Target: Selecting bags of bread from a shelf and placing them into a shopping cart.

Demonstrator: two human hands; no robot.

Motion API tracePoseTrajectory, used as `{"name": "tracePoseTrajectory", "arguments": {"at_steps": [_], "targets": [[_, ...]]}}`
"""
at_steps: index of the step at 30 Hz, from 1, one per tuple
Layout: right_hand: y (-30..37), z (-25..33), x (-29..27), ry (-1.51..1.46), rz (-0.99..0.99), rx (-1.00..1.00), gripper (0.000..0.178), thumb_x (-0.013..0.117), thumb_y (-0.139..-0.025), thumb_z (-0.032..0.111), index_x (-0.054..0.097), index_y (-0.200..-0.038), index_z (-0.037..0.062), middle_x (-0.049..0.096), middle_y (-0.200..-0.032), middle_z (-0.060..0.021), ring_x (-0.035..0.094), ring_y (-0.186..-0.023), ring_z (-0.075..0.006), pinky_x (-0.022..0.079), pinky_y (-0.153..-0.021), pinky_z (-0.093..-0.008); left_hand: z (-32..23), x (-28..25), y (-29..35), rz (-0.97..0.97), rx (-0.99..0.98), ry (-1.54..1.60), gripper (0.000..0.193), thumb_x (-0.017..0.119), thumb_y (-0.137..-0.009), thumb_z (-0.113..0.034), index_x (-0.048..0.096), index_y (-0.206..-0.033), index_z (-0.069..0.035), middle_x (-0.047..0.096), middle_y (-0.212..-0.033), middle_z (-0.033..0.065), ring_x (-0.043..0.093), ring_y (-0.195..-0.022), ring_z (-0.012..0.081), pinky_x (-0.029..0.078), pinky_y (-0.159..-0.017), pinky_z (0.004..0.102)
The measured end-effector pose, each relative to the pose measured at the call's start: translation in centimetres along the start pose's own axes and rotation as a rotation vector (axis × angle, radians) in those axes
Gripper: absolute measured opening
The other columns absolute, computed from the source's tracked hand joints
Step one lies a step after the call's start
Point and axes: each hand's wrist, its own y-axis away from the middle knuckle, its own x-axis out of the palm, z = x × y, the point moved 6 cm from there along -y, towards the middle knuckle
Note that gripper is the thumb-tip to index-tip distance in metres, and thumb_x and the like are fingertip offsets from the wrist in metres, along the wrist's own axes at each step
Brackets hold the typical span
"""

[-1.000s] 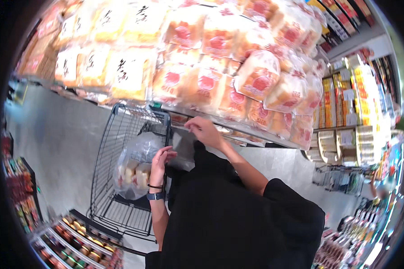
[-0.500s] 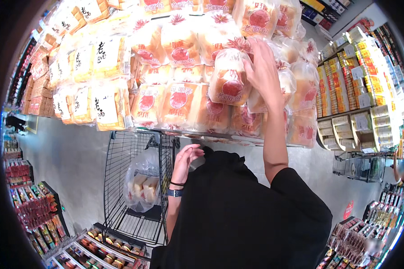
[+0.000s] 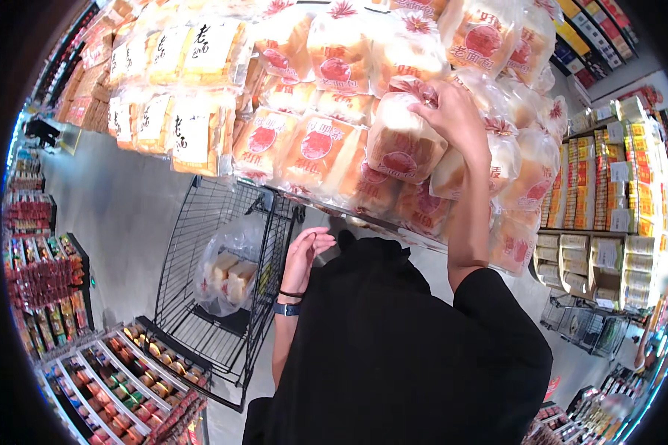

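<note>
Plastic-wrapped bread bag (image 3: 404,144) with red print is tipped a bit over the front rows of the display (image 3: 382,222), and the right hand (image 3: 456,115) has it by the top, fingers pinching the gathered neck. Can't really tell if it's lifted clear or leaning on the loaves (image 3: 315,144) around it. Left hand (image 3: 301,257) hangs in the air just right of the black wire cart (image 3: 177,285), fingers loosely together and slightly bent, dark watch (image 3: 286,308) on that wrist. Down in the cart there's a see-through carrier bag (image 3: 237,231) with what looks like bread inside, and golden packs (image 3: 219,141) with white labels sit stacked on the display's left side
</note>
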Motion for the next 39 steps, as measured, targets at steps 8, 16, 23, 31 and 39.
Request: {"name": "tracePoseTrajectory", "arguments": {"at_steps": [8, 16, 23, 31, 39], "targets": [[1.6, 2.4, -0.2, -0.474, 0.175, -0.007, 0.031, 0.079, -0.084, 0.023, 0.071, -0.096, -0.0048, 0.067, -0.080, -0.0153, 0.065, -0.073, -0.0213, 0.049, -0.069, -0.0378, -0.4, 1.6, -0.5, 0.047, 0.055, 0.068, 0.036, 0.042, -0.107, -0.021, 0.058, -0.126, 0.004, 0.069, -0.111, 0.0159, 0.068, -0.108, 0.0248, 0.051, -0.099, 0.0348], [2.0, 4.0, 3.1, -1.350, 0.295, 0.008, 0.028, 0.071, -0.092, 0.008, 0.067, -0.116, -0.0058, 0.072, -0.110, -0.0078, 0.066, -0.098, -0.0117, 0.051, -0.089, -0.0276, -6.0, 6.6, -2.8, 0.139, 0.160, 0.752, 0.074, 0.027, -0.106, -0.059, 0.033, -0.155, -0.004, 0.042, -0.157, 0.0122, 0.039, -0.145, 0.0278, 0.028, -0.121, 0.0444], [3.4, 11.5, 7.4, -1.246, 0.495, -0.071, 0.029, 0.073, -0.092, 0.011, 0.067, -0.118, -0.0029, 0.071, -0.109, -0.0048, 0.064, -0.095, -0.0095, 0.051, -0.085, -0.0268, -6.3, 2.6, 0.5, 0.093, 0.250, 1.061, 0.068, 0.021, -0.108, -0.052, 0.036, -0.154, -0.005, 0.042, -0.157, 0.0139, 0.037, -0.146, 0.0318, 0.024, -0.123, 0.0492], [8.4, 26.8, 11.4, -0.821, 0.829, -0.327, 0.044, 0.076, -0.088, 0.007, 0.064, -0.129, -0.0015, 0.071, -0.115, -0.0048, 0.064, -0.106, -0.0144, 0.049, -0.097, -0.0307, -3.7, -7.4, 6.2, -0.169, 0.391, 1.127, 0.065, 0.025, -0.107, -0.052, 0.046, -0.149, -0.007, 0.051, -0.150, 0.0133, 0.047, -0.137, 0.0341, 0.032, -0.118, 0.0520], [15.1, 43.3, 24.2, -0.550, 0.921, -0.764, 0.024, 0.079, -0.083, 0.014, 0.073, -0.102, 0.0005, 0.068, -0.088, -0.0107, 0.062, -0.088, -0.0257, 0.049, -0.081, -0.0359, 5.1, -22.1, 12.1, -0.387, 0.500, 1.334, 0.065, 0.024, -0.107, -0.051, 0.045, -0.145, -0.002, 0.054, -0.142, 0.0141, 0.051, -0.129, 0.0323, 0.040, -0.112, 0.0470]]}}
